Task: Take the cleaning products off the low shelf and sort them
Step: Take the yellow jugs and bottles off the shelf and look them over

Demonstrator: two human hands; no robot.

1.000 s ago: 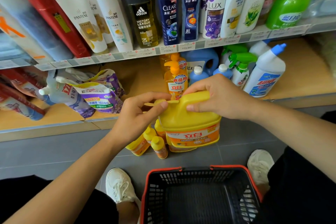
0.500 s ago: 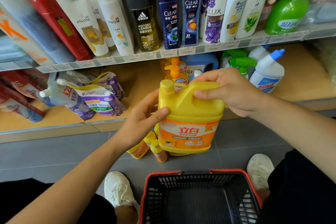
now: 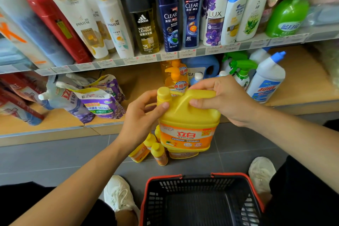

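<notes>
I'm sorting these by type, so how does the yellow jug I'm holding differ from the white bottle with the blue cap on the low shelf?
The yellow jug is squat with a moulded handle; the white bottle is slimmer with an angled blue spout. The jug's label is orange, the bottle's blue and red. The jug is held in the air; the bottle stands on the low shelf. Both are upright and capped.
</notes>
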